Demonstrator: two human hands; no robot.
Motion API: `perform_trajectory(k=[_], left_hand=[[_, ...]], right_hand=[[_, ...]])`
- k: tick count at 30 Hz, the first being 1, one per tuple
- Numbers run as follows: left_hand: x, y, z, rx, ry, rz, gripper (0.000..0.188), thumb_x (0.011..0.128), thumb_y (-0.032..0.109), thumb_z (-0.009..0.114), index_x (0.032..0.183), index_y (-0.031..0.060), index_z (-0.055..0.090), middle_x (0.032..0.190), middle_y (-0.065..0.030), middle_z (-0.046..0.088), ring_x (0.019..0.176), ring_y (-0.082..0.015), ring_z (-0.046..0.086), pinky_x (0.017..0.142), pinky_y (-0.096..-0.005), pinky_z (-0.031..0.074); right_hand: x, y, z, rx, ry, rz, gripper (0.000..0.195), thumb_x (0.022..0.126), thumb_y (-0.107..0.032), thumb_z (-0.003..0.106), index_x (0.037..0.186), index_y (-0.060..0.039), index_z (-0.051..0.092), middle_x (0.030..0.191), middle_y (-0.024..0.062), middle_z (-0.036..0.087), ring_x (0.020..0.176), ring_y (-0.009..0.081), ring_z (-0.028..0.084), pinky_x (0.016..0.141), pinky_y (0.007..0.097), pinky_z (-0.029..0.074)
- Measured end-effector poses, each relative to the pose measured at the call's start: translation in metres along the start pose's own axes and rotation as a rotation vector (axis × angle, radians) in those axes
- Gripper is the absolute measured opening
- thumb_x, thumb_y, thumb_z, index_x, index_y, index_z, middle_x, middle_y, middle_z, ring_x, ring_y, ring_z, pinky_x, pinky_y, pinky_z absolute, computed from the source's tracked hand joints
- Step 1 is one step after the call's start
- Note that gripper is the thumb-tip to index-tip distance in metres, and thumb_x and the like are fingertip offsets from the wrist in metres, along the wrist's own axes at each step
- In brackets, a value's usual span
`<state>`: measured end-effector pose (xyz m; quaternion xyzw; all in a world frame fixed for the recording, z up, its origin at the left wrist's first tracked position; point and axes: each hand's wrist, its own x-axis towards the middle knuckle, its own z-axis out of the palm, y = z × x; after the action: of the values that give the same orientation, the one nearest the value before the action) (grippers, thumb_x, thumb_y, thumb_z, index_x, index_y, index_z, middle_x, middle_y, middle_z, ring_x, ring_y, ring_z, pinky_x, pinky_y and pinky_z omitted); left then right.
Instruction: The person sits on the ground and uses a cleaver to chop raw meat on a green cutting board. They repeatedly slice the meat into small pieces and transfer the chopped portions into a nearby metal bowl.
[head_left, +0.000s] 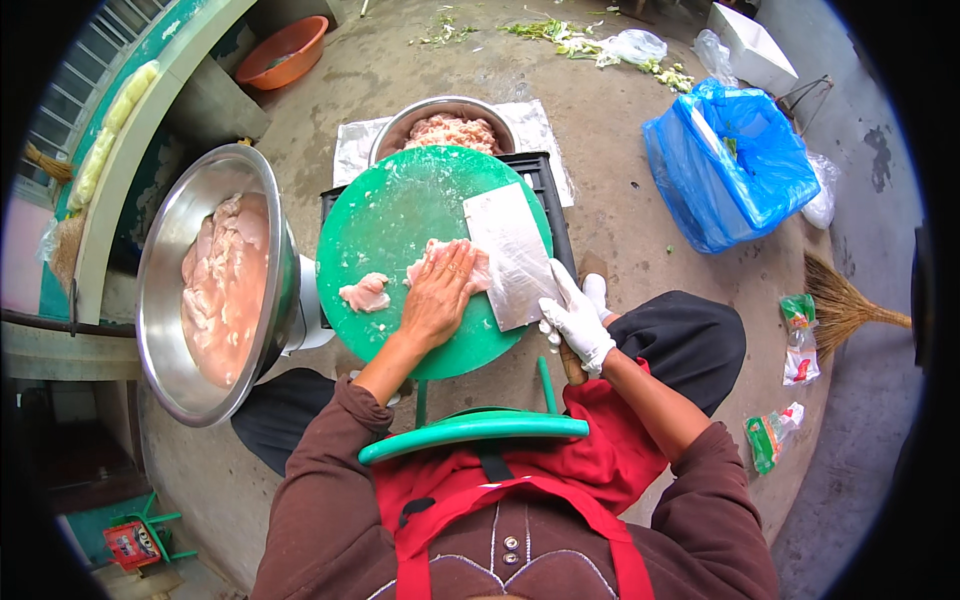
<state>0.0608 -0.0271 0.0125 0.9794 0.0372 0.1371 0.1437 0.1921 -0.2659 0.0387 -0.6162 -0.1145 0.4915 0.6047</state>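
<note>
My bare left hand (439, 300) lies flat, fingers extended, on a piece of raw meat (480, 271) on the round green cutting board (397, 202). In a white glove, my right hand (577, 322) grips the wooden handle of a cleaver (510, 255); its broad blade rests over the board's right part, close beside the meat. A smaller raw piece (365, 292) lies on the board, left of my left hand. Small scraps dot the board. Behind it, a steel bowl (379, 142) holds cut meat (454, 133).
At the left stands a large steel basin (161, 277) of raw meat in liquid. A black crate (555, 195) is under the board. A blue-lined bin (697, 187) and a straw broom (840, 307) are at the right. A green stool's rim (472, 427) is near my lap.
</note>
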Motion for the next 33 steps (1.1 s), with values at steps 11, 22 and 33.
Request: perform_trajectory(k=[11,22,33], left_hand=[[-0.004,-0.001,0.001,-0.065,-0.012,-0.030,0.055,0.103,0.023,0.048,0.153,0.0010,0.039,0.158,-0.0169,0.040,0.150,-0.0300,0.033,0.125,-0.0459,0.020],[-0.015,-0.026,0.001,0.061,0.014,-0.165,0.055,0.105,0.025,0.045,0.157,0.0084,0.035,0.166,-0.0097,0.028,0.155,-0.0313,0.019,0.124,-0.0529,0.014],[-0.020,-0.033,0.006,-0.052,0.038,-0.207,0.057,0.104,0.027,0.046,0.158,0.0094,0.034,0.165,-0.0114,0.030,0.154,-0.0349,0.021,0.122,-0.0574,0.017]], right_hand=[[-0.015,0.011,0.012,-0.002,-0.004,-0.008,0.076,0.101,-0.014,0.057,0.164,-0.0178,0.014,0.119,0.0070,0.061,0.066,0.0080,0.056,0.051,0.0230,0.047],[-0.002,0.011,0.029,0.003,-0.070,-0.026,0.077,0.101,-0.012,0.055,0.164,-0.0172,0.011,0.095,0.0046,0.059,0.061,0.0099,0.052,0.051,0.0238,0.044],[-0.001,0.001,0.041,-0.048,-0.056,0.000,0.079,0.100,-0.015,0.057,0.164,-0.0219,0.011,0.093,0.0033,0.061,0.064,0.0081,0.055,0.051,0.0253,0.047]])
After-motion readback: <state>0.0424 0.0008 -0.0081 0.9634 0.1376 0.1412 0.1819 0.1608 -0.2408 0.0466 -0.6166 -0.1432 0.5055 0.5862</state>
